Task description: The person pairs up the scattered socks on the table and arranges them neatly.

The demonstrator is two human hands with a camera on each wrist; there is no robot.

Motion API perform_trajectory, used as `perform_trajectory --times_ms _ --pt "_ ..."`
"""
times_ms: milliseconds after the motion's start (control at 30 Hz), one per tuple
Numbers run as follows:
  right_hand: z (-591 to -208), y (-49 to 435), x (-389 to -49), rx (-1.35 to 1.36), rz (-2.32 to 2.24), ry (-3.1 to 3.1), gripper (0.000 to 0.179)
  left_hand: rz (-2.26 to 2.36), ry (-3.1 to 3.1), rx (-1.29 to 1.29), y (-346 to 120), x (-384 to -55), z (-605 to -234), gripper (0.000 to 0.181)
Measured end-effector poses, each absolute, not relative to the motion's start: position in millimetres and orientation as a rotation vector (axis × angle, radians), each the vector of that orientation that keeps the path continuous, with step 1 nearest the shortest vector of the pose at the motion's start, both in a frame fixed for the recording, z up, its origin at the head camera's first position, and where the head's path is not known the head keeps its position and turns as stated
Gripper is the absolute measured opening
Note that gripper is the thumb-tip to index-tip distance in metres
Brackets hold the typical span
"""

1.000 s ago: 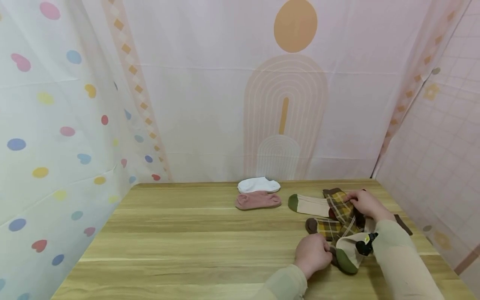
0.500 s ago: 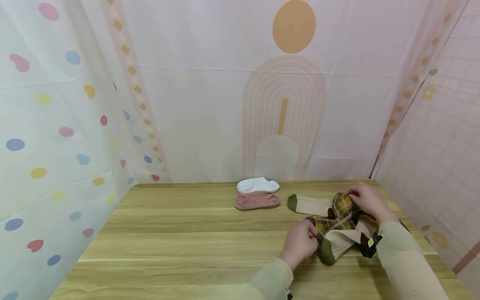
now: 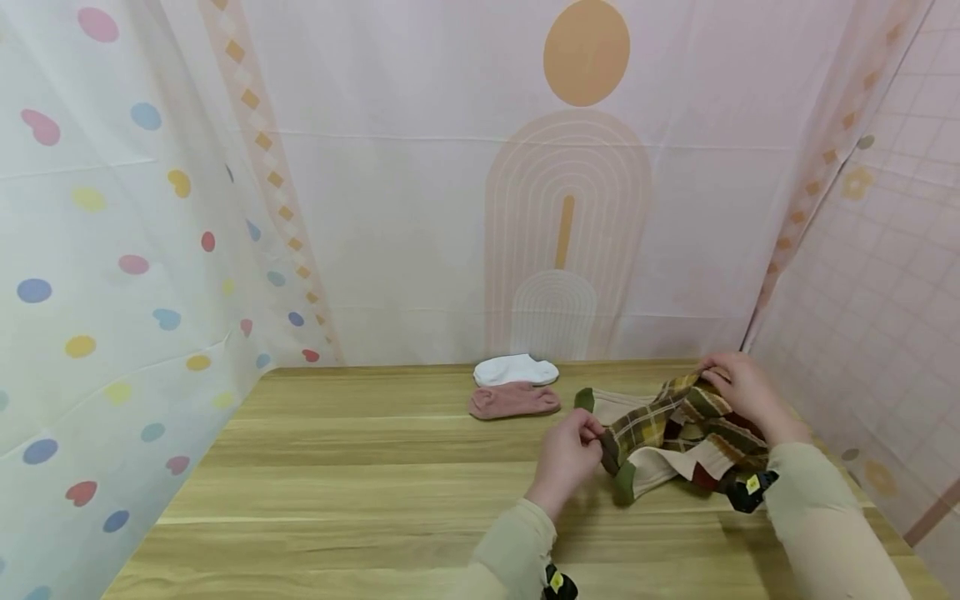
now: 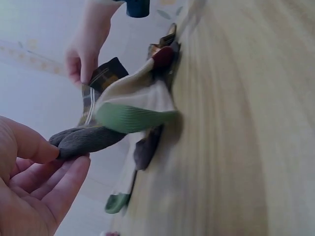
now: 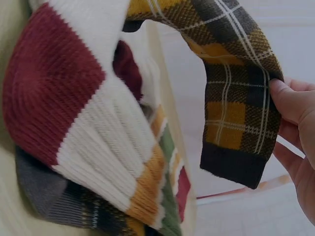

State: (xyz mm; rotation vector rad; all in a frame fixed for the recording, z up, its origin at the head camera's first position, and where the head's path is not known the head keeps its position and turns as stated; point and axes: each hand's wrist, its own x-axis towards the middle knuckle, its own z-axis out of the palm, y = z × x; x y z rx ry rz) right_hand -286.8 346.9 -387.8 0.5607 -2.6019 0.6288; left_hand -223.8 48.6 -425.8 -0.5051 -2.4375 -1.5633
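Nearest, at the lower right, a person's pale sleeves reach over a wood-grain desk [image 3: 360, 483], a small black device worn at each wrist. The left hand [image 3: 566, 460] pinches, between thumb and fingers, the dark gray toe of a plaid sock [image 3: 647, 425] in mustard and brown with white lines.

On the near side of that sock lies a cream sock [image 3: 651, 468] with a green toe and burgundy heel; its toe sits close to the plaid sock's toe, though whether they touch is hard to tell.

The plaid sock is raised at a slant between the hands, above a heap of other patterned socks on the right part of the desk. Farther along it, the right hand [image 3: 746, 398] pinches the fabric near the dark cuff, thumb against fingers, the cuff's end hanging loose.

Just behind, partly covered, a second cream sock [image 3: 618, 406] points its green toe leftward. To the left, well apart from the heap, lies a dusty-pink sock [image 3: 516, 402], with a white sock [image 3: 516, 370] right behind it. Farthest back hangs a white curtain [image 3: 405, 225] printed with peach arches.
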Motion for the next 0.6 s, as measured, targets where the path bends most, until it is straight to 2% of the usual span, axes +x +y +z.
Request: perform_trajectory --times_ms 367,600 --pt "-369.5 336.9 -279.7 0.571 0.621 -2.524 0.010 -1.525 -2.261 -0.493 24.3 -236.7 -404.0 0.020" --pt "-358.2 321.7 -280.7 0.667 0.609 -2.492 0.012 -1.557 -2.216 -0.502 1.7 -241.8 -390.8 0.022"
